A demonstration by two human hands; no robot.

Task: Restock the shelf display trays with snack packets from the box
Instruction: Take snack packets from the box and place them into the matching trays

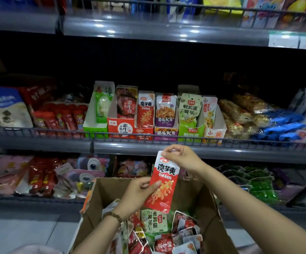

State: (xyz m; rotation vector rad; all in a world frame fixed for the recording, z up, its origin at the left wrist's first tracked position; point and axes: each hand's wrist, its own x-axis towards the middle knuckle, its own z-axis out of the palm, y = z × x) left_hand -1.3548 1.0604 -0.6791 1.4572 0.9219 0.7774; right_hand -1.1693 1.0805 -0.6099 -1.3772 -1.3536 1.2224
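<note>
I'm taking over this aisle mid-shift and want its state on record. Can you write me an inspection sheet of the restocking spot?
Surface: middle shelf, grey, with a wire rail along its front.
Job's things: red snack packet held upright above the open cardboard box, which holds mixed packets; display trays stand in a row on the shelf; the red tray carries the same design.
Clutter: loose packets heaped on the lower shelf.
Grippers: left hand grips the packet's left edge; right hand pinches its top edge.
Cables: nothing seen.
Surroundings: stocked upper shelf; pale floor tiles.
</note>
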